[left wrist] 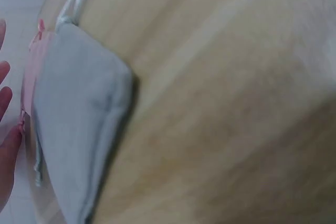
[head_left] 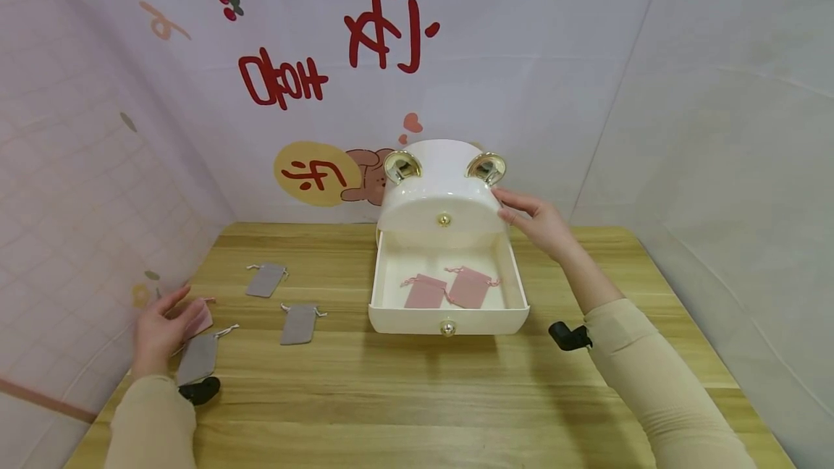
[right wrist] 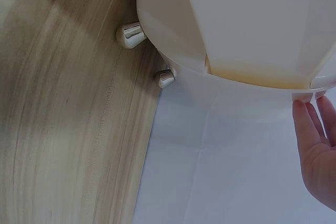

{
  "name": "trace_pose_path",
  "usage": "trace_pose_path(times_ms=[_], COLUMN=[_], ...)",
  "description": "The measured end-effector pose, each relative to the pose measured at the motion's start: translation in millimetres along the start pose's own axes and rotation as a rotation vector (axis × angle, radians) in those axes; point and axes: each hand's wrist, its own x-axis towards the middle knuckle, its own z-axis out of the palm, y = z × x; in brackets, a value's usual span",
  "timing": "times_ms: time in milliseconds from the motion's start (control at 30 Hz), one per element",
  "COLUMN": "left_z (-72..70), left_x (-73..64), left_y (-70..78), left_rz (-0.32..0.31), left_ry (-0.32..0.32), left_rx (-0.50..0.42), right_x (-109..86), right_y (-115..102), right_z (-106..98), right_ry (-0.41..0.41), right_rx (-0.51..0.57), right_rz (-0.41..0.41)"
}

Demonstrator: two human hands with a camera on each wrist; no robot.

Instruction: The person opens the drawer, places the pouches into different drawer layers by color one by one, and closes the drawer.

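Note:
My left hand (head_left: 156, 331) is at the table's left edge, fingers spread over a pink drawstring pouch (head_left: 200, 318). In the left wrist view its thumb meets the pouch's cord, beside a grey drawstring pouch (left wrist: 79, 108) that partly covers the pink one. On the other side, my right hand (head_left: 541, 223) rests its fingertips against the side of a white storage box (head_left: 417, 205) with gold ear-like ornaments. The box's lower drawer (head_left: 391, 320) is pulled out. Inside it lie two pink pouches, one on the left (head_left: 426, 293) and one on the right (head_left: 470, 289).
Two more grey pouches, one farther back (head_left: 266, 280) and one nearer (head_left: 299, 325), lie left of the drawer on the wooden table (head_left: 417, 396). A printed cloth backdrop (head_left: 521, 56) stands behind the box and along both sides.

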Motion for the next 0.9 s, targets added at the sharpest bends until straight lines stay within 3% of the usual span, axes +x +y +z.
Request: trace_pose_path(times_ms=[167,300,500,900], left_z=[-1.3,-0.9,-2.2,-2.5], left_x=[0.4,-0.2,-4.3,-3.4], left_y=[-12.7,-22.3,-25.3,-23.2], left_rz=[0.091,0.096,0.102,0.115], left_ry=[0.055,0.072,0.038,-0.024], left_rx=[0.143,0.185,0.208,0.348], right_x=[0.9,1.2,-0.4,-0.9], right_y=[-1,-1,-2,-1], right_z=[0,0,-1,0], right_ry=[-0.001,0.003,-0.003,0.000], right_rx=[0.015,0.016,0.014,0.005], right_rz=[-0.012,-0.021,-0.033,-0.029])
